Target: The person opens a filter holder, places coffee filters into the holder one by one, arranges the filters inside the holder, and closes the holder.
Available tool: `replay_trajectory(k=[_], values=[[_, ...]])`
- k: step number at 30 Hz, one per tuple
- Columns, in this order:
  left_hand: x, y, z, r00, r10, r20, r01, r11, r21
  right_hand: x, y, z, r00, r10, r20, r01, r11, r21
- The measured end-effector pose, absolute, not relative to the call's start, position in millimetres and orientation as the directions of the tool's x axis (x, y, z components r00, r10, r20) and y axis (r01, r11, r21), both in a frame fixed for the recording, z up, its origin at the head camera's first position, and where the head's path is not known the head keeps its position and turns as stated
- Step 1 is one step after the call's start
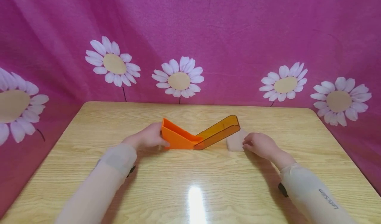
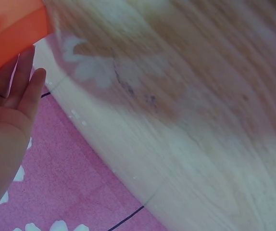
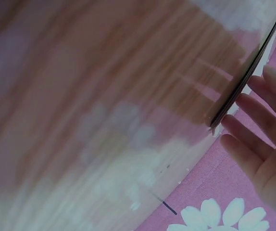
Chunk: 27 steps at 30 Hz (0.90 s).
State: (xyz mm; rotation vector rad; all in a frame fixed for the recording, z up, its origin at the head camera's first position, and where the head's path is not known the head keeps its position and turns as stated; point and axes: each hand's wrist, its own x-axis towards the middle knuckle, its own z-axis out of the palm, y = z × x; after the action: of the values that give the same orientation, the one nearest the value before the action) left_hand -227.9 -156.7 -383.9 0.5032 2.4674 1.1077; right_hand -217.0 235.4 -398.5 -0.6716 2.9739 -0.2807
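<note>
An orange case point(image 1: 178, 136) with slanted sides stands on the table, its hollow top edge visible. From its right end a long see-through amber cover point(image 1: 220, 131) with rounded ends slants up to the right. My left hand point(image 1: 150, 136) grips the case's tall left end, thumb in front; in the left wrist view its fingers point(image 2: 25, 82) extend along the orange wall point(image 2: 18, 33). Beyond the cover's raised end is a thin, pale flat sheet point(image 1: 235, 143), partly hidden by the cover. My right hand point(image 1: 262, 146) pinches its right edge; the right wrist view shows it edge-on as a dark-rimmed thin stack point(image 3: 244, 79).
The wood-grain table point(image 1: 166, 184) is glossy, with a bright reflection near its front. A magenta curtain point(image 1: 226, 35) printed with large white daisies hangs at the back and both sides. Pale sleeves cover both forearms.
</note>
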Motion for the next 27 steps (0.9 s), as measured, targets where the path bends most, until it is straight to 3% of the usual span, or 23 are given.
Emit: replay_trajectory(k=[9,22,27], values=[[-234.3,-150.2,-379.4,-0.865,0.439,-0.243,0.143,0.68,0.719,-218.4,230.5,-393.7,-0.932,-0.357,-0.058,-0.344,0.925,-0.164],[-237.0,-145.9,-378.2,-0.869,0.418,-0.264,0.118,0.695,0.709,-228.6,235.9,-387.5,-0.952,-0.099,-0.291,-0.039,0.978,-0.206],[-237.7,-145.8,-379.3,-0.87,0.419,-0.261,0.117,0.688,0.716,-229.6,236.8,-382.7,-0.94,-0.105,-0.325,-0.033,0.975,-0.219]])
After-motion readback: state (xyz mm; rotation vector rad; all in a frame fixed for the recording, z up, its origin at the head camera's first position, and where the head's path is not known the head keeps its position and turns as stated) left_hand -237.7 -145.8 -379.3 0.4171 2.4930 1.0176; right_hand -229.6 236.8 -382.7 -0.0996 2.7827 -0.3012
